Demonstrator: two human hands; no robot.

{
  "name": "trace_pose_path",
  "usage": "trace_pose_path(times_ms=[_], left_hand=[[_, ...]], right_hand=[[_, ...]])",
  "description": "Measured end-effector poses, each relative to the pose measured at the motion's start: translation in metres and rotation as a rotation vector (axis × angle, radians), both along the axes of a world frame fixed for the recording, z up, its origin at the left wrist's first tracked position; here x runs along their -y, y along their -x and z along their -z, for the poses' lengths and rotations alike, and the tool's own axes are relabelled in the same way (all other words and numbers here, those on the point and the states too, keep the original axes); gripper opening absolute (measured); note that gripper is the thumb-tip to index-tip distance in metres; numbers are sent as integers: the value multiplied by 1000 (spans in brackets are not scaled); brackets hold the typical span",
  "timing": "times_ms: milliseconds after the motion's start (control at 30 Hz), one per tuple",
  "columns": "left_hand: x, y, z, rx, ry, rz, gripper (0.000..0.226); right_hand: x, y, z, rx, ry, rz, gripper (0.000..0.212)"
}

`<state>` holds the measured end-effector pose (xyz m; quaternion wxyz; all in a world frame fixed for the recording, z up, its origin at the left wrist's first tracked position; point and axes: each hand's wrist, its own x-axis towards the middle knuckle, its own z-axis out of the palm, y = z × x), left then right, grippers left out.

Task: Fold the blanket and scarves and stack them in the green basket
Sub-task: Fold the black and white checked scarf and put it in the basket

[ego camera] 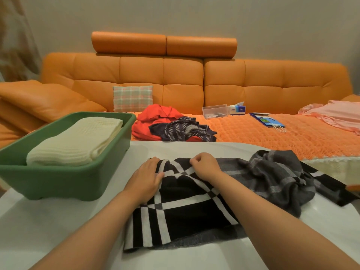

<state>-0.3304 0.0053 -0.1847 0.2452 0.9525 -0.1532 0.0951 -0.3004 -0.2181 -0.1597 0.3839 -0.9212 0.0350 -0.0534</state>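
Black-and-white scarf lies beneath both hands on the white table. Fingers of the left hand are straight, pressed flat on its left edge. Fingers of the right hand are curled, pinching a fold at the far edge; fingertips tucked out of sight. Grey end is bunched to the right, its layers hard to separate. To the left, the green basket holds the folded cream blanket.

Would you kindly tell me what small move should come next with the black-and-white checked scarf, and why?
Probably the right hand, pinching the far edge of the black-and-white checked scarf, should tug it taut rightwards: the left hand presses the smoothed part flat, while the grey stretch beyond lies crumpled.
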Motion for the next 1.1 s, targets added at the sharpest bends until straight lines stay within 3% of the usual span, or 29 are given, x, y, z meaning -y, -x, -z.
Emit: trace_pose_path(times_ms=[100, 167, 267, 333, 500, 633, 800, 867, 933, 1000, 1100], left_hand=[[-3, -1, 2, 25, -19, 26, 57], [-5, -2, 2, -49, -149, 42, 61], [-5, -3, 1, -203, -392, 29, 64], [-3, -3, -3, -211, -475, 18, 66], [5, -16, -12, -38, -360, 12, 66], [14, -16, -3, -199, -403, 33, 66], [17, -21, -1, -258, -469, -26, 74], [16, -25, -2, -286, -492, -32, 76], [18, -31, -3, -224, -479, -42, 72], [20, -39, -5, -48, -404, -68, 56], [22, -50, -1, 47, -285, -20, 48]], right_hand=[[13, 5, -18, 186, -148, 206, 13], [31, 9, -27, 286, -84, 313, 5], [63, 20, -21, 124, 244, 347, 11], [79, 25, -9, -21, 349, 313, 21], [82, 24, -6, -75, 268, 262, 28], [70, 20, -4, -152, 299, 126, 40], [71, 14, -3, 121, 213, 227, 33], [72, 14, -2, 53, 302, 198, 42], [69, 13, 0, -63, 402, 147, 55], [66, 11, -1, -53, 461, 113, 63], [61, 3, 0, -14, 488, 98, 54]])
